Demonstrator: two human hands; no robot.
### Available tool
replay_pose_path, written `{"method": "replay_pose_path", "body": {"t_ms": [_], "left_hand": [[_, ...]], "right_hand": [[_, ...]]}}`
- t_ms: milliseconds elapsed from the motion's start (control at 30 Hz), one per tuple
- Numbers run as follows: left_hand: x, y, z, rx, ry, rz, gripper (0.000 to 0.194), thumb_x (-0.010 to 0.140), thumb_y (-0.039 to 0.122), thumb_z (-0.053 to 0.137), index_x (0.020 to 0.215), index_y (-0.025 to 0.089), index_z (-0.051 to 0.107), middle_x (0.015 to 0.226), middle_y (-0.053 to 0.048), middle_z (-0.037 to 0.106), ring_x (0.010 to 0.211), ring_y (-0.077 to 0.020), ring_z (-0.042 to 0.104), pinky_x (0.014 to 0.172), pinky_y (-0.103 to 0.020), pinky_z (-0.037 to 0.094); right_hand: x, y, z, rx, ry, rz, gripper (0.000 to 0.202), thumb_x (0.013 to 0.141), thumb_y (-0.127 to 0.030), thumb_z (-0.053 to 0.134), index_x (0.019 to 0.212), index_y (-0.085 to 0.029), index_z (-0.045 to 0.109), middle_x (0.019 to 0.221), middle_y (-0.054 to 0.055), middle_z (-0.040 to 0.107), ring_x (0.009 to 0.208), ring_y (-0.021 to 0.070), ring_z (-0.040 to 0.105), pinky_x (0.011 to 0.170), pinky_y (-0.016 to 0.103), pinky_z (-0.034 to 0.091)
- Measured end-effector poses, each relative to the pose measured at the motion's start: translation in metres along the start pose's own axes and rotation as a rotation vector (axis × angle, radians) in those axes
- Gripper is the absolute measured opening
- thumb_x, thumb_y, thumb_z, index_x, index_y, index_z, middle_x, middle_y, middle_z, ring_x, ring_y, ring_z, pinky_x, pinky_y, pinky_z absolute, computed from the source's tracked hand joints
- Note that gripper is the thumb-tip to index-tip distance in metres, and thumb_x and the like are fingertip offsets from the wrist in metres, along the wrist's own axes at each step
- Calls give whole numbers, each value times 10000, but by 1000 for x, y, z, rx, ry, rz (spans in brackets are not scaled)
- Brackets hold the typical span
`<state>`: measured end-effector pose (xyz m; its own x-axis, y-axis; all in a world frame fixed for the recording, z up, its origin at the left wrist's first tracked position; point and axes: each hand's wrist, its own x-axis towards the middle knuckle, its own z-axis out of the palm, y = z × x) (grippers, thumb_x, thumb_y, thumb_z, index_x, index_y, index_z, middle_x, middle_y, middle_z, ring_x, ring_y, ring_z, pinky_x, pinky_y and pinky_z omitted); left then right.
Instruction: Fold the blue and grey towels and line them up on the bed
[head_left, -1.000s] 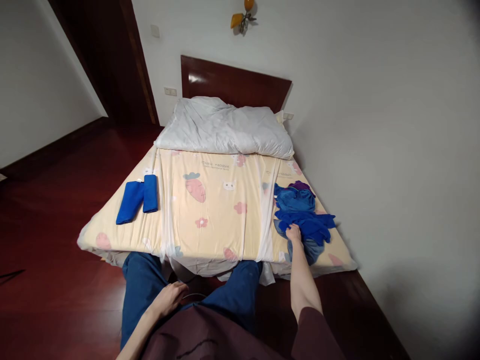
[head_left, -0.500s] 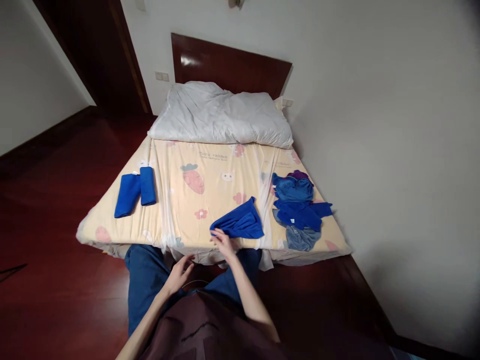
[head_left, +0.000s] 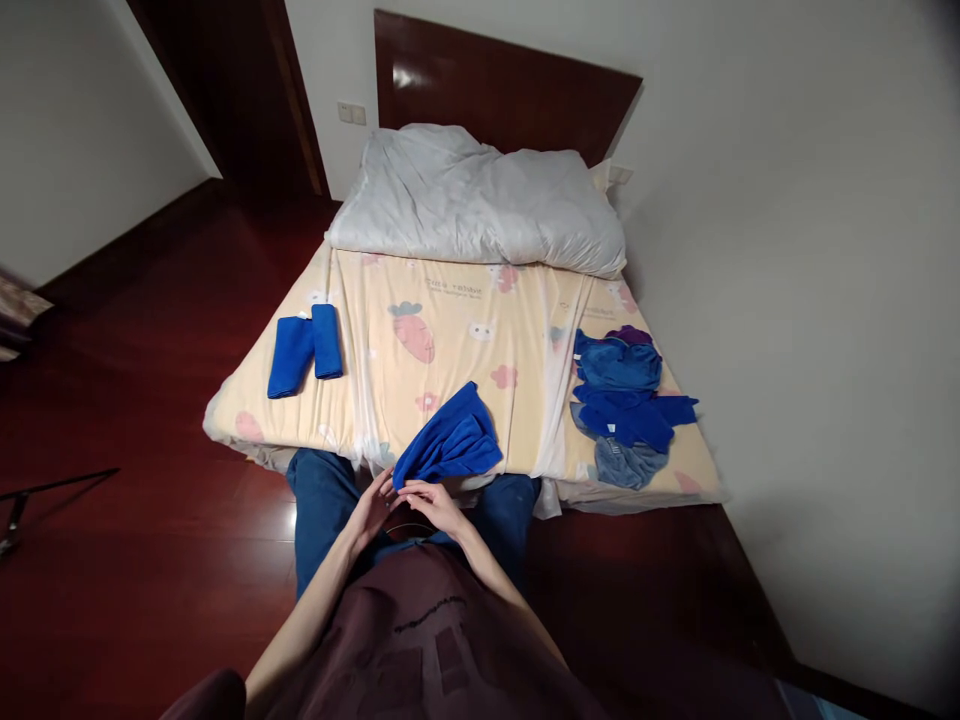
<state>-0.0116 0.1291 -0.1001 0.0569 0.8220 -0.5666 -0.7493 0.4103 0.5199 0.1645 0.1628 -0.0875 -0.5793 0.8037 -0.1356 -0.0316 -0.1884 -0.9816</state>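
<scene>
A blue cloth (head_left: 454, 440) lies loosely bunched at the bed's front edge, its near left corner drawn toward me. My right hand (head_left: 436, 504) pinches that corner between thumb and fingers. From the other side my left hand (head_left: 370, 512) grips the same corner, its fingertips partly hidden against the fabric. The rest of the cloth spreads in creases on the patterned sheet (head_left: 382, 400).
Two folded blue cloths (head_left: 291, 355) lie side by side at the bed's left. A pile of crumpled blue, grey and purple cloths (head_left: 622, 400) sits at the right. Behind are a white quilt (head_left: 472, 200) and a dark headboard (head_left: 502, 90). A thin black stand (head_left: 60, 485) is on the floor at left.
My right hand has pulled the cloth's corner left and toward me. My left hand has risen to meet it at that corner. The view has tilted down.
</scene>
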Motion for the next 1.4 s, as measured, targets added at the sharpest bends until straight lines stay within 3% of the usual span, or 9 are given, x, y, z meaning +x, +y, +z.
{"method": "replay_pose_path", "body": {"t_ms": [133,333,433,533,733,1033,1133,1300,1400], "left_hand": [[4,-1,12,117,53,48,291,763,325,797,972,167,669,864,-27,701,747,-141,655,680,-237,524],[-1,1,12,59,-7,88,236,787,337,760,908,160,662,827,-15,693,737,-131,633,721,-249,526],[-5,1,7,-46,-20,67,192,816,308,742,908,172,642,814,1,690,740,-125,635,746,-257,537],[-6,1,3,-123,-10,57,145,831,257,731,880,173,624,742,21,661,660,-106,614,696,-242,535],[-6,3,2,-168,-29,60,95,857,225,705,886,172,631,725,31,657,628,-95,609,683,-234,539],[-3,4,-1,-114,99,141,136,847,289,706,863,175,633,737,11,676,680,-114,629,675,-230,520],[-2,5,-3,-36,89,203,167,801,312,737,849,184,641,707,24,644,665,-120,604,673,-232,507],[-5,7,1,171,93,229,297,735,383,794,909,177,669,785,4,650,678,-142,576,662,-243,475],[-11,11,12,448,107,270,316,720,368,804,944,186,677,806,-16,652,742,-178,594,732,-270,483]], "right_hand": [[-4,-5,2,8,29,10,319,899,-450,650,1104,-234,760,1340,78,643,1054,229,686,918,372,554],[-11,16,-12,-378,461,-42,557,810,-231,671,1358,-261,578,1403,100,562,1179,255,583,1021,428,494],[-18,29,-26,-572,489,-22,521,777,-164,662,1290,-245,624,1351,101,599,1283,286,499,1143,489,373],[-23,37,-32,-623,458,-10,286,810,-202,649,1089,-231,707,1157,98,688,1158,289,571,1087,486,417],[-24,36,-22,-449,374,19,224,900,-413,594,963,-214,674,969,66,711,916,224,647,897,368,521],[-33,19,-15,30,509,82,356,804,-536,697,876,-235,520,845,-10,603,771,154,584,739,260,492],[-41,-9,-23,87,414,100,352,735,-474,783,829,-226,552,973,32,664,945,199,638,845,295,502],[-58,-59,-39,-70,-152,151,194,757,-322,771,888,-187,725,1122,89,692,1133,257,636,960,367,485],[-63,-79,-39,-138,-259,88,170,786,-193,667,926,-179,763,1285,108,621,1112,220,641,891,315,504]]}}
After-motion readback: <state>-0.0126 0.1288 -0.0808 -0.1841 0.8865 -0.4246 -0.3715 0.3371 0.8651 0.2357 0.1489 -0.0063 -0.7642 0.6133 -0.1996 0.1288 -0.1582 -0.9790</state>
